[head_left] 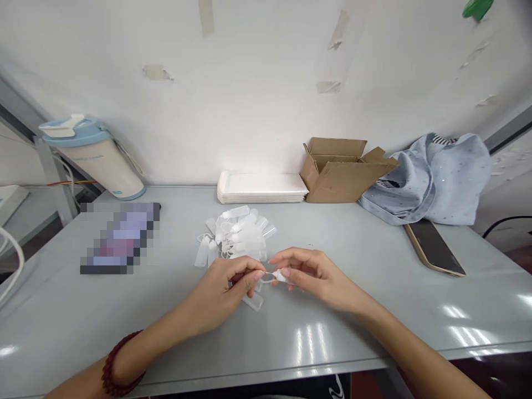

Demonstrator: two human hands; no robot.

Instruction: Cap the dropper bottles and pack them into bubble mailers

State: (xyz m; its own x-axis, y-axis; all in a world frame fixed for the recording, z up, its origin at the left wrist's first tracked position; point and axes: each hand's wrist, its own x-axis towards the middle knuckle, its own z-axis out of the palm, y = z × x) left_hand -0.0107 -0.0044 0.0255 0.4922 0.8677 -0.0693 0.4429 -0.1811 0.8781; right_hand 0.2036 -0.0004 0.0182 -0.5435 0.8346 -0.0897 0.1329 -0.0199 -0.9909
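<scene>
In the middle of the table, my right hand [310, 274] grips a small white dropper bottle [281, 275] with its pointed nozzle facing left. Opposite it, my left hand [236, 280] pinches a thin needle-like pin [268, 272], whose far end meets or nearly meets the nozzle tip. A thin white strap loops just below the pin, between the hands. Behind my hands lies a heap of small translucent plastic bottles [245, 233] with white caps and straps. One more translucent bottle [253, 301] lies under my left hand, partly covered.
Against the wall stand a stack of white padded envelopes [261, 188] and an open cardboard box [347, 177]. A light-blue cloth bag [440, 177] and a phone [436, 249] are at right. A blurred-out phone-like device [120, 238] and a cream tumbler [100, 160] are at left.
</scene>
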